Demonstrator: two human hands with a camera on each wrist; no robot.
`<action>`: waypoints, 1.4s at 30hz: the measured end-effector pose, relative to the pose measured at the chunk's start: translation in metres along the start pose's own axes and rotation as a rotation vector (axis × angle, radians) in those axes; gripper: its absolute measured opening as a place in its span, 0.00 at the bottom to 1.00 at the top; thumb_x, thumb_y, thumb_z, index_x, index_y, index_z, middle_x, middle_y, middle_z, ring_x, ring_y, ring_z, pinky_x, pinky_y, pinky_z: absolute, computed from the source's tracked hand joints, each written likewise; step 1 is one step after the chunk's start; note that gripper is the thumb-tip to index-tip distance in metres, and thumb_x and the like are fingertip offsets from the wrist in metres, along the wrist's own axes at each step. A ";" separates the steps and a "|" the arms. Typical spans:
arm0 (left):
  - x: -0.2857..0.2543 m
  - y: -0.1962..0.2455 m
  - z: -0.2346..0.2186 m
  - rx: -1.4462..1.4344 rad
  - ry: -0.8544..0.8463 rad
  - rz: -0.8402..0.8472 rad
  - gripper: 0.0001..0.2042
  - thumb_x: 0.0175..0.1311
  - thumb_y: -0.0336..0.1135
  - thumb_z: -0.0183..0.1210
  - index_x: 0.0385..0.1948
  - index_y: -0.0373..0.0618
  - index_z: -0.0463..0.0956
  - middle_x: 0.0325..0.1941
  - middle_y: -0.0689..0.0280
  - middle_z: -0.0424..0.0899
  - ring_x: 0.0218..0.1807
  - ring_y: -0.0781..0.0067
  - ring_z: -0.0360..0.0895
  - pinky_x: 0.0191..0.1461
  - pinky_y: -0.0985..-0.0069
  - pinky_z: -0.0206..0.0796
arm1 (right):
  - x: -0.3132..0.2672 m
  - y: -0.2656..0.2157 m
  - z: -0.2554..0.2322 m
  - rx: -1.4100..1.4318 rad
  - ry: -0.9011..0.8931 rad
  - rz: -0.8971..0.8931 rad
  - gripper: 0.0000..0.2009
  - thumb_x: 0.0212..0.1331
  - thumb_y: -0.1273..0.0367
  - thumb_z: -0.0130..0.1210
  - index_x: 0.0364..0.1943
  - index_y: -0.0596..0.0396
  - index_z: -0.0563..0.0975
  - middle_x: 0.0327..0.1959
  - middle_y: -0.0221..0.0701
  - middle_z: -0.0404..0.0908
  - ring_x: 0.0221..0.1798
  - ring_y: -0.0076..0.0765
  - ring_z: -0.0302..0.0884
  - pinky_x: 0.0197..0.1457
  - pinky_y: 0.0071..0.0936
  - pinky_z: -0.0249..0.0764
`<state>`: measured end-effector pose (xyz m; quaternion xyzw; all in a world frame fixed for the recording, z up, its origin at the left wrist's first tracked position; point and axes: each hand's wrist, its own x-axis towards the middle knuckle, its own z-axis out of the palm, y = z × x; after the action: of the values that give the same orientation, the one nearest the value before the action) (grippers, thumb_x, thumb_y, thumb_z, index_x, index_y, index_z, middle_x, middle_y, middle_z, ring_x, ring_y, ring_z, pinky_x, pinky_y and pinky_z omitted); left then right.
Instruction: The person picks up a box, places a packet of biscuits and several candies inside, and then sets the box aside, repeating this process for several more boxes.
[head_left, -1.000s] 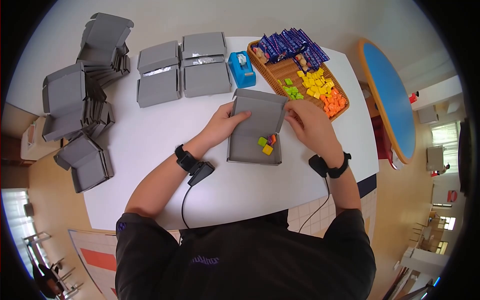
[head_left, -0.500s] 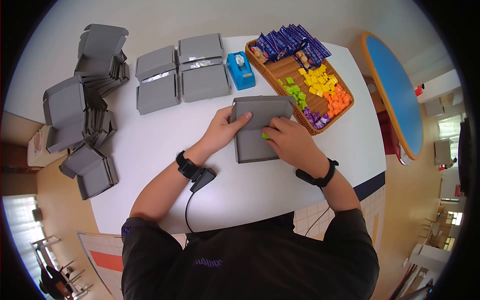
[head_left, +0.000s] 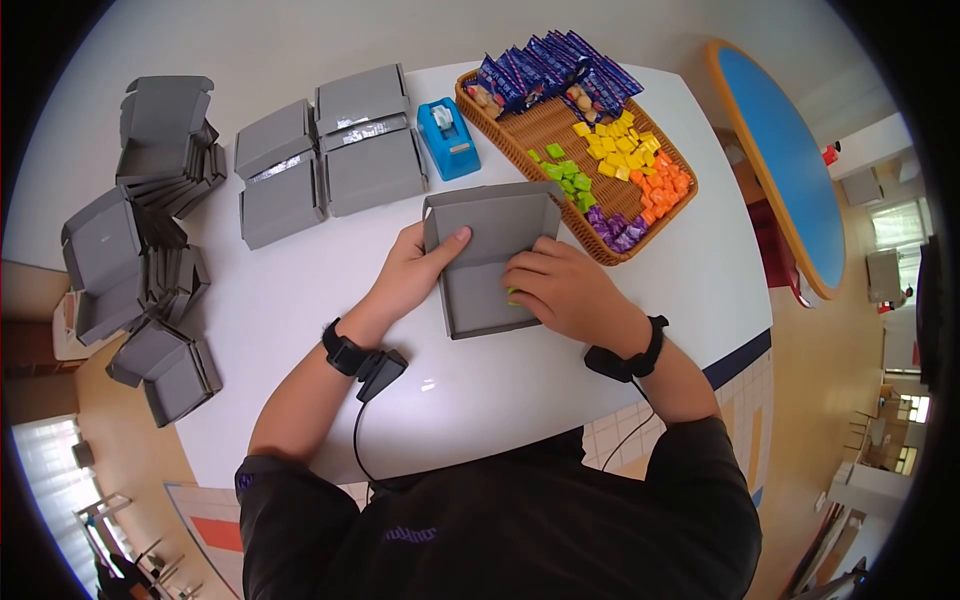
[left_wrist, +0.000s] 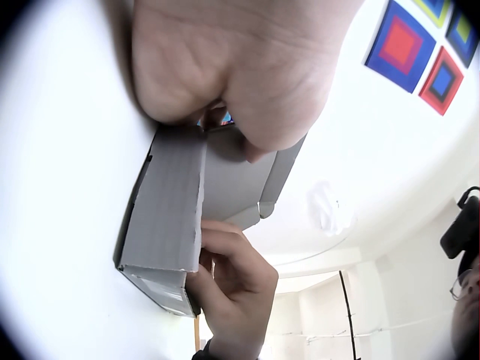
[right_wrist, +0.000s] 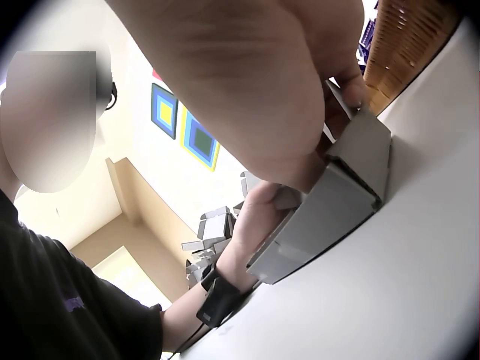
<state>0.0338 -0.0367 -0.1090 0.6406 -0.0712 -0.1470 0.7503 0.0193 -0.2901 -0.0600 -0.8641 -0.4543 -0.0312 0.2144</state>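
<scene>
An open grey box [head_left: 490,300] lies on the table with its lid raised at the back. My left hand [head_left: 408,272] grips its left side, thumb over the inside. Inside the box, my right hand [head_left: 572,292] has curled fingers against a green candy [head_left: 514,297]; whatever else lies under that hand is hidden. In the left wrist view, the box wall [left_wrist: 163,202] stands between my left hand [left_wrist: 232,67] and right hand [left_wrist: 236,285]. The right wrist view shows my right hand [right_wrist: 247,90] reaching over the box edge [right_wrist: 319,214].
Behind the box to the right, a wicker basket [head_left: 525,130] holds snack packets [head_left: 530,75] and green, yellow, orange and purple candies. A blue tape dispenser [head_left: 449,140] stands beside taped grey boxes [head_left: 375,170]. Stacked open boxes [head_left: 105,245] occupy the left side.
My right hand has moved from the box's right edge into it, covering the candies seen there earlier, then shifted slightly within it. My left hand keeps its hold.
</scene>
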 end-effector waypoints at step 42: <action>0.002 -0.002 -0.001 -0.042 -0.021 -0.001 0.21 0.81 0.45 0.57 0.61 0.34 0.79 0.56 0.61 0.88 0.56 0.75 0.82 0.63 0.74 0.72 | -0.005 0.082 -0.024 0.083 0.473 0.565 0.07 0.62 0.73 0.68 0.38 0.61 0.81 0.26 0.33 0.80 0.26 0.28 0.77 0.33 0.26 0.74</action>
<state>0.0355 -0.0371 -0.1116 0.6233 -0.0756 -0.1553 0.7627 0.0851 -0.3437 -0.0677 -0.9149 -0.1366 -0.1514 0.3485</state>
